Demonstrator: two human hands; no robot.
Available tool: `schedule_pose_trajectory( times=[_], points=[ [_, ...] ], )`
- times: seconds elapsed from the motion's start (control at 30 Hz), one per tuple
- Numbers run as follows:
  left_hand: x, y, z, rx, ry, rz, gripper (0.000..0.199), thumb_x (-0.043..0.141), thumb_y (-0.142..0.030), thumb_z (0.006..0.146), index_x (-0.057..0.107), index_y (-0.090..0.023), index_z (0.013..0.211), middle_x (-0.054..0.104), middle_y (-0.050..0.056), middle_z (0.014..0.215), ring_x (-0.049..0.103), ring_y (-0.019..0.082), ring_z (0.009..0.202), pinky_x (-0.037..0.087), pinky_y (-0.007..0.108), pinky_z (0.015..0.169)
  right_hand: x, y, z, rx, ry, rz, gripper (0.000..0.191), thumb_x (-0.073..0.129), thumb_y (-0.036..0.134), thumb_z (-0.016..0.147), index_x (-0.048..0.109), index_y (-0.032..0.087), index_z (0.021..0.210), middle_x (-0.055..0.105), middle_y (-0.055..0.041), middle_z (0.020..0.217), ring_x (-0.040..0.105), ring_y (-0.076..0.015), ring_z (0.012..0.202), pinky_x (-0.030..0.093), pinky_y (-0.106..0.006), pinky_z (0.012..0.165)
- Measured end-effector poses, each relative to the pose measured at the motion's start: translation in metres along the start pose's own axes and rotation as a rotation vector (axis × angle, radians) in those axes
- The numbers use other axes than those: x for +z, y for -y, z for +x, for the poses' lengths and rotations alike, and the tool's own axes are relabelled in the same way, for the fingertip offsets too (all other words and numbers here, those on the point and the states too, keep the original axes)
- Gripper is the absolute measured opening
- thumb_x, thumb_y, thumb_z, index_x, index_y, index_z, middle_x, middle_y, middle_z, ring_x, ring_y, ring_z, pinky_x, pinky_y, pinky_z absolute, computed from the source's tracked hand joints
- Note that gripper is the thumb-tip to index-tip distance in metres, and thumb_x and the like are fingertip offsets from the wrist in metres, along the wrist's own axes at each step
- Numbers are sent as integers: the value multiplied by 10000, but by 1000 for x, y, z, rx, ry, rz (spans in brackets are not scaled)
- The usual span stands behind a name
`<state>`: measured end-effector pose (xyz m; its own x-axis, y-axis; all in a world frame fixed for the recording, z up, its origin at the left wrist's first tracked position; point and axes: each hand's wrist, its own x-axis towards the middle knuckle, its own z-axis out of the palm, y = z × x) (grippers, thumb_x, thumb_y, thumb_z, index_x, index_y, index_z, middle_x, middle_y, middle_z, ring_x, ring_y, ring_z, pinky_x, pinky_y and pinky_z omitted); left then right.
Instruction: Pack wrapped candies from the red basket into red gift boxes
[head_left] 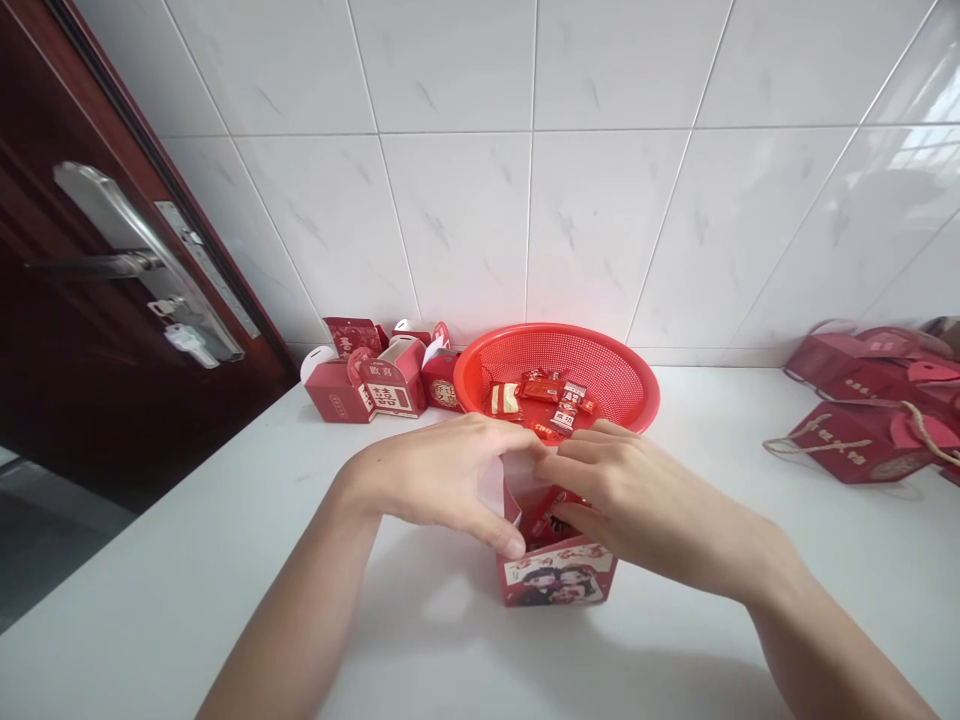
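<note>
A small red gift box with a printed couple on its front stands on the white table, its top open. Red-wrapped candy shows inside it. My left hand holds the box's left side, thumb on the front corner and fingers over the back edge. Over the right side curls my right hand, its thumb reaching into the opening and its fingertips at the back flap, close to the left fingers. Part of the box's right wall is hidden beneath it. Just behind both hands sits a red plastic basket with wrapped candies.
Several red gift boxes are grouped at the back left. More boxes with rope handles stand at the right. A tiled wall bounds the white table behind. A brown door with keys is at the left.
</note>
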<state>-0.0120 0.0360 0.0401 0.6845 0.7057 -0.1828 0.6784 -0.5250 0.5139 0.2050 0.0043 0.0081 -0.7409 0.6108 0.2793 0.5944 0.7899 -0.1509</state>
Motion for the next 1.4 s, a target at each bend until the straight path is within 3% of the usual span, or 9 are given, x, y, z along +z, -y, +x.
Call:
schedule_pose_trajectory(
  times=[0.23,0.53,0.63,0.77,0.87,1.0,1.07,1.23,1.4],
  points=[
    [0,-1,-1,8,14,9,609,867,-444,667,686,-269,1222,712,34,1250,632,296,1186,478,319,917,-5,-1,-3,-28,-5,-4,250,500,94,976,638,177,785,557,2,641,442,-131,568,335,-275,583],
    [4,-9,-8,43,24,38,603,803,-473,756,647,-273,1303,681,37,1320,617,294,1199,464,322,939,-32,-15,-26,109,-161,1,129,619,274,963,710,210,1028,715,-48,870,641,-178,719,463,-277,612],
    [14,-18,-17,123,15,37,545,781,-437,790,654,-298,1301,707,35,1260,641,304,1156,468,348,946,-38,-18,-37,142,-181,57,327,667,463,938,701,224,1158,751,-64,957,698,-207,781,526,-296,655],
    [29,-25,-32,215,-32,72,491,754,-379,832,647,-337,1309,719,32,1195,661,310,1104,472,376,950,-37,-16,-57,151,-66,285,752,782,691,716,665,254,1317,755,-110,1171,739,-306,1001,606,-373,821],
    [38,-27,-41,273,-79,84,453,701,-353,891,619,-340,1336,706,30,1205,657,286,1111,459,368,977,-23,-14,-76,170,23,441,1023,887,652,579,546,288,1472,664,-138,1383,667,-383,1209,577,-462,981],
    [40,-29,-44,275,-91,123,319,638,-375,948,655,-317,1262,710,31,1161,660,265,1076,465,346,928,12,-11,-93,252,46,532,1190,907,572,620,305,291,1607,536,-171,1522,576,-364,1342,515,-479,1076],
    [38,-31,-43,259,-82,135,265,638,-364,943,684,-295,1195,716,37,1142,664,266,1053,471,343,902,31,-10,-93,292,0,564,1141,882,554,679,286,271,1610,527,-184,1526,550,-350,1371,491,-494,1098],
    [21,-24,-28,223,-41,116,222,626,-310,924,720,-254,1117,743,38,1092,684,254,999,487,330,849,63,-8,-77,302,-211,743,483,676,495,919,640,217,1313,698,-148,1318,679,-299,1187,563,-467,993],
    [19,5,-5,292,-82,-90,272,582,-340,960,716,-255,1180,731,37,1225,670,248,1127,496,334,927,76,-7,-68,460,-328,845,378,638,508,936,725,190,1123,782,-103,1071,733,-259,949,610,-383,819]
  ],
)
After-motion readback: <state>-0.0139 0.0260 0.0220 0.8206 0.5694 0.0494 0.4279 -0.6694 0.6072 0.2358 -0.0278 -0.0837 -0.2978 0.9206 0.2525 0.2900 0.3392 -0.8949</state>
